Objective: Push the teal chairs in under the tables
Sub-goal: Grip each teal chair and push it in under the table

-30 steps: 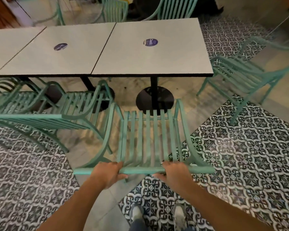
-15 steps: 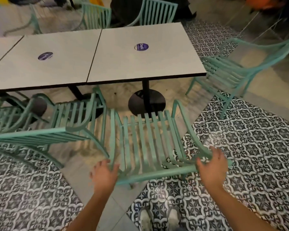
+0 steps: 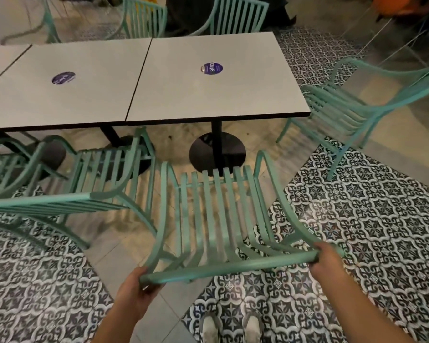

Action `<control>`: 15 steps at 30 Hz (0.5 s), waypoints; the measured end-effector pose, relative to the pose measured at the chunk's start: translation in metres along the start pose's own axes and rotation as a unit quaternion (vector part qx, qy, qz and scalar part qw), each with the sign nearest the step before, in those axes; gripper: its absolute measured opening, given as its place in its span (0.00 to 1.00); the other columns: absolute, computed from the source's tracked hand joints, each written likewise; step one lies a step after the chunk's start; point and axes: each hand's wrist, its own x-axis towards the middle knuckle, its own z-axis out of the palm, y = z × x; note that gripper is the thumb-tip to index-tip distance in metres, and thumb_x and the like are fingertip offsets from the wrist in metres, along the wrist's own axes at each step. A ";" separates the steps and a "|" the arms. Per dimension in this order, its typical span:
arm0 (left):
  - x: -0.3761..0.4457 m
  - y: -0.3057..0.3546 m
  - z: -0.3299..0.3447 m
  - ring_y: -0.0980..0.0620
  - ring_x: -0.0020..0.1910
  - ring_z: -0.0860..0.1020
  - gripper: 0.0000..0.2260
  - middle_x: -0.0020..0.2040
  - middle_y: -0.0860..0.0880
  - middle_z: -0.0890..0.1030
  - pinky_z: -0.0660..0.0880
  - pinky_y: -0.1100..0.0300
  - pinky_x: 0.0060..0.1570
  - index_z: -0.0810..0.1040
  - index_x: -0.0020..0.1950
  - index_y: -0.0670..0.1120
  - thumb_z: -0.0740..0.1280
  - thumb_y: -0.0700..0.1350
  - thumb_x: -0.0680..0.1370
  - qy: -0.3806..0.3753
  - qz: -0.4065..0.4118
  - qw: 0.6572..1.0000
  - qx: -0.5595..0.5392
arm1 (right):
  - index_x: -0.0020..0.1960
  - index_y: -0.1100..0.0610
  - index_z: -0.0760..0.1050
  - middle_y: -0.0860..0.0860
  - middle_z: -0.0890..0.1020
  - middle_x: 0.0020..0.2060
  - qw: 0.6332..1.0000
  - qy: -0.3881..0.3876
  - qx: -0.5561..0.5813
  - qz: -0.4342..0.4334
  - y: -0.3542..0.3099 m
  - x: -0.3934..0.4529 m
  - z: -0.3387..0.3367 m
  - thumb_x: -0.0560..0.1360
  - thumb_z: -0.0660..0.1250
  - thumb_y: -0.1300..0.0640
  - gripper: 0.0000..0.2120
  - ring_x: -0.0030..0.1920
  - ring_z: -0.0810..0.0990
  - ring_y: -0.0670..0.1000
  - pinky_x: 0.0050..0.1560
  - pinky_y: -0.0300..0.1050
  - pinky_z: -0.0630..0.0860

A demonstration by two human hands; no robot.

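Both hands grip the top rail of a slatted teal metal chair [image 3: 218, 219]: left hand [image 3: 136, 290] at 7 o'clock, right hand [image 3: 328, 262] at 4 o'clock. The grey square table [image 3: 208, 95] stands at 12 o'clock.

The round purple sticker [image 3: 211, 68] on the right table [image 3: 245, 95] reads "ClayG" in white letters, with smaller print beside it too fine to make out. A matching purple sticker [image 3: 63, 78] on the neighbouring table [image 3: 89, 95] is too blurred to read.
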 end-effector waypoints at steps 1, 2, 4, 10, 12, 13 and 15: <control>0.001 0.003 0.002 0.40 0.44 0.76 0.07 0.47 0.37 0.75 0.79 0.50 0.26 0.72 0.54 0.37 0.62 0.38 0.78 0.003 0.004 1.000 0.003 | 0.55 0.61 0.71 0.57 0.77 0.55 1.000 0.008 -0.006 -0.004 0.000 0.001 0.002 0.73 0.68 0.55 0.14 0.52 0.77 0.56 0.59 0.50 0.76; 0.003 0.007 0.006 0.40 0.44 0.76 0.08 0.47 0.36 0.74 0.79 0.49 0.25 0.72 0.55 0.37 0.62 0.38 0.78 0.006 0.005 1.000 0.004 | 0.59 0.61 0.70 0.57 0.77 0.54 1.000 0.011 -0.002 -0.008 -0.002 -0.001 0.005 0.73 0.69 0.54 0.18 0.53 0.77 0.56 0.60 0.51 0.76; 0.003 0.014 0.017 0.40 0.44 0.76 0.07 0.48 0.36 0.74 0.79 0.49 0.24 0.71 0.55 0.36 0.62 0.38 0.78 0.006 0.005 1.000 0.002 | 0.64 0.61 0.69 0.58 0.77 0.56 1.000 -0.008 0.021 -0.011 -0.008 -0.001 0.012 0.73 0.70 0.53 0.24 0.54 0.78 0.57 0.60 0.54 0.76; 0.013 0.042 0.052 0.39 0.45 0.77 0.07 0.50 0.35 0.75 0.79 0.47 0.25 0.71 0.55 0.36 0.62 0.38 0.79 0.001 0.016 1.000 0.023 | 0.68 0.61 0.67 0.62 0.72 0.65 0.996 -0.082 0.026 -0.022 -0.028 0.002 0.044 0.81 0.59 0.54 0.18 0.62 0.75 0.60 0.60 0.51 0.73; 0.018 0.052 0.064 0.39 0.45 0.77 0.07 0.50 0.35 0.75 0.79 0.45 0.27 0.70 0.55 0.36 0.62 0.38 0.79 0.000 0.014 1.000 0.026 | 0.72 0.63 0.64 0.62 0.69 0.69 0.995 -0.097 0.005 -0.027 -0.036 0.002 0.056 0.82 0.56 0.56 0.21 0.67 0.71 0.62 0.64 0.54 0.72; 0.020 0.057 0.070 0.40 0.45 0.77 0.06 0.50 0.35 0.75 0.79 0.45 0.27 0.70 0.54 0.36 0.61 0.38 0.80 -0.002 0.011 1.000 0.028 | 0.71 0.62 0.66 0.62 0.72 0.67 0.996 -0.080 -0.014 -0.032 -0.039 0.002 0.061 0.82 0.57 0.55 0.20 0.65 0.73 0.62 0.64 0.54 0.73; 0.025 0.066 0.080 0.40 0.44 0.78 0.06 0.49 0.35 0.76 0.79 0.46 0.25 0.70 0.54 0.36 0.61 0.38 0.80 0.001 0.009 0.999 0.031 | 0.66 0.60 0.70 0.60 0.77 0.59 0.999 -0.046 -0.016 -0.011 -0.047 0.004 0.068 0.79 0.63 0.53 0.18 0.57 0.77 0.58 0.58 0.52 0.77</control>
